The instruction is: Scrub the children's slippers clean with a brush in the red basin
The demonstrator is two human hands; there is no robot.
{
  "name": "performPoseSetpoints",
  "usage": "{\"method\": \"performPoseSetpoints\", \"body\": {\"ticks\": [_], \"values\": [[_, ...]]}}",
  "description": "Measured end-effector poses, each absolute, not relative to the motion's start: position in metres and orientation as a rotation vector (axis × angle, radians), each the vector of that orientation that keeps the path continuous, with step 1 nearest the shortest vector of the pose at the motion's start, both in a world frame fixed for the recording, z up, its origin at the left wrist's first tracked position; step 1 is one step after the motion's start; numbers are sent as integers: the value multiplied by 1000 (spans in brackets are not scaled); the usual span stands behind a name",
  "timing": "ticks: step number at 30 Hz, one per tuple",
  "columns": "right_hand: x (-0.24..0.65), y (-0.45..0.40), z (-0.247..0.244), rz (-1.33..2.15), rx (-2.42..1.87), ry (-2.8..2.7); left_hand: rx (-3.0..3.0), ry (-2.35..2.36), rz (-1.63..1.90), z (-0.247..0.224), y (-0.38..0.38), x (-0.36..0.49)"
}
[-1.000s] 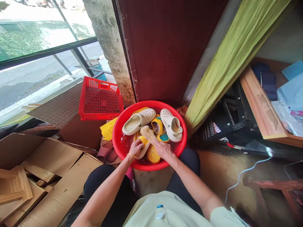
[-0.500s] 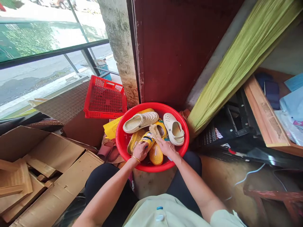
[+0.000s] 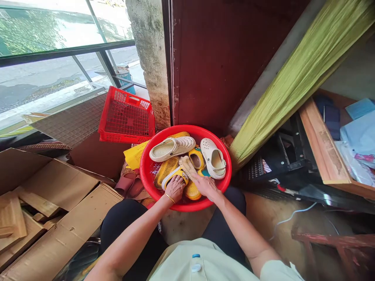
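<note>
A red basin (image 3: 145,181) holds several clogs and sandals. My left hand (image 3: 175,189) grips a yellow slipper (image 3: 176,172) with a pale edge, its fingers partly inside the shoe. Closed around a scrub brush (image 3: 188,167) is my right hand (image 3: 206,186); the pale bristles rest against the slipper's right side. A white clog (image 3: 172,148) lies on its side at the back left, and another white clog (image 3: 215,159) stands at the right. Between them sits a yellow and green clog (image 3: 197,158). Below the hands a yellow sole (image 3: 192,191) shows, partly covered.
To the left of the basin are a red plastic crate (image 3: 127,117), a yellow sheet (image 3: 135,155) and pink shoes (image 3: 129,183). An open cardboard box (image 3: 73,218) with wood pieces lies further left. A green curtain (image 3: 281,86) hangs at the right beside a wooden drawer (image 3: 328,144).
My left hand has turned the yellow slipper, so its pale edge and opening now show. The brush has shifted slightly left and up along it. The whole view has moved a little.
</note>
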State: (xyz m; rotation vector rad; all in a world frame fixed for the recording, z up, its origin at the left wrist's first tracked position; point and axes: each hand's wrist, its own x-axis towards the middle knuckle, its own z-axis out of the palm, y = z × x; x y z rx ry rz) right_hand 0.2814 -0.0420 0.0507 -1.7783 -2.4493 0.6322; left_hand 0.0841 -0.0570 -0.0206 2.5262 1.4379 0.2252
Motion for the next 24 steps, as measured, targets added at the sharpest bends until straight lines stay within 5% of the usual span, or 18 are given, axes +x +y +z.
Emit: {"method": "performPoseSetpoints", "body": {"ticks": [24], "values": [[305,-31,78,579,-1843,-2692,2594,1492,142,-29,-59,86]]}}
